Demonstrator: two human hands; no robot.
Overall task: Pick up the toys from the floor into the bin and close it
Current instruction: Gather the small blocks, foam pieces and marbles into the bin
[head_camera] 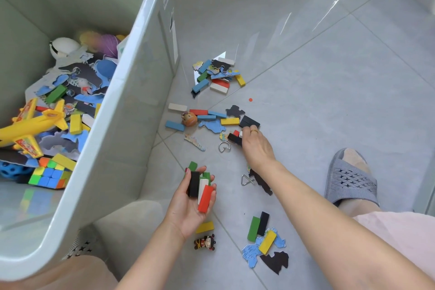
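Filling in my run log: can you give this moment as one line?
left hand: holds blocks | right hand: grasping black block on floor | bin: open, part-filled | toys left on floor

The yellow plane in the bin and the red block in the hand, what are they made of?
The yellow plane looks like moulded plastic: smooth, glossy, with stickers on its wings. The red block, held in the left hand, looks like painted wood, flat-sided with a matt, even coat, though it could be plastic. The bin looks like smooth pale plastic.

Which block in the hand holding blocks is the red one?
The red block lies nearest the fingertips of the left hand, beside the white block; the black block sits toward the thumb.
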